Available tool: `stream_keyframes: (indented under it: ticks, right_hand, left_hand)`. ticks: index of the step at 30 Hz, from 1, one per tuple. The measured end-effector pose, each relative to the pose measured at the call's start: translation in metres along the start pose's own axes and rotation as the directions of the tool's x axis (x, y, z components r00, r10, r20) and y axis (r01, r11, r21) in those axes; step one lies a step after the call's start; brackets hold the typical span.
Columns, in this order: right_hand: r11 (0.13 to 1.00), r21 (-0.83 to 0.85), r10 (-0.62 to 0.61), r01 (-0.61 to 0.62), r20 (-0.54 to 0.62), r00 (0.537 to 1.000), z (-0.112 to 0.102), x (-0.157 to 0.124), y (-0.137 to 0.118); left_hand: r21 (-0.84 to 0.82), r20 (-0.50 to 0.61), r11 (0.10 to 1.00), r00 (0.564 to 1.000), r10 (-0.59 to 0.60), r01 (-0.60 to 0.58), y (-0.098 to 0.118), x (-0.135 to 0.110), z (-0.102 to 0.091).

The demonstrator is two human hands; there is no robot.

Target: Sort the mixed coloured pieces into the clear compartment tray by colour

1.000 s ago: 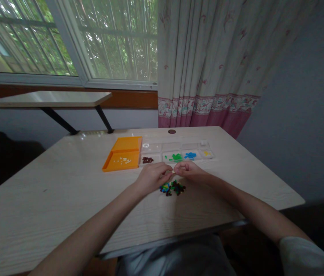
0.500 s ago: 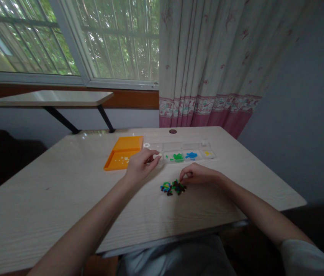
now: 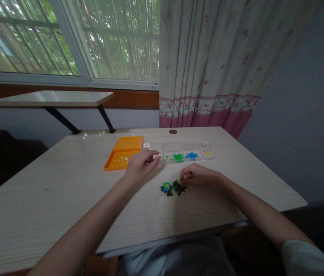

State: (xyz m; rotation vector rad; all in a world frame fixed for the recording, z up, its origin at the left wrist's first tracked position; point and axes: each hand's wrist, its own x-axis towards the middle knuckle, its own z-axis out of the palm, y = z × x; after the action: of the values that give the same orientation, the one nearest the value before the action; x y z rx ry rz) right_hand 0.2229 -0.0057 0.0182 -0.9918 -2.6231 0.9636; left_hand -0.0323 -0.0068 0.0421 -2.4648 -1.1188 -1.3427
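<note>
My left hand (image 3: 141, 163) is closed in a pinch at the left end of a clear compartment box (image 3: 172, 146); a small white piece (image 3: 157, 155) shows at its fingertips. Green pieces (image 3: 178, 157), blue pieces (image 3: 191, 155) and yellow pieces (image 3: 208, 153) lie in separate compartments of that box. Nearer me, a mixed pile of small pieces (image 3: 178, 187), mostly dark brown with green, blue and yellow, rests on the table. At the pile's upper right edge, my right hand (image 3: 198, 174) has its fingers curled together. Whatever they pinch is too small to make out.
An open orange case (image 3: 128, 143) with small white pieces in its front half stands left of the clear box. A raised shelf (image 3: 53, 98) on dark legs is at the back left. The wooden table (image 3: 64, 191) ends at a front edge near my lap.
</note>
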Motion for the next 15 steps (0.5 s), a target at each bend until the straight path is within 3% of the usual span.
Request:
stream_keyframes:
  ticks: [3, 6, 11, 15]
  right_hand:
    - [1.0, -0.006, 0.012, -0.012, 0.001, 1.0, 0.0, 0.0, -0.001]
    - [0.999, -0.029, 0.027, -0.027, -0.004, 1.0, 0.0, 0.0, -0.004]
    - [0.994, -0.097, 0.047, -0.049, -0.017, 0.999, -0.002, 0.001, -0.005]
    - [0.99, -0.134, 0.049, -0.053, -0.035, 0.998, -0.003, 0.001, -0.004]
  left_hand:
    - [0.042, 0.127, 0.998, 0.99, -0.054, 0.049, -0.011, 0.003, -0.005]
    - [0.18, 0.289, 0.976, 0.942, -0.173, 0.124, -0.035, 0.005, -0.015]
    - [0.475, 0.493, 0.869, 0.777, -0.392, 0.138, -0.09, -0.001, -0.032]
    - [0.547, 0.531, 0.82, 0.686, -0.498, 0.172, -0.118, -0.01, -0.036]
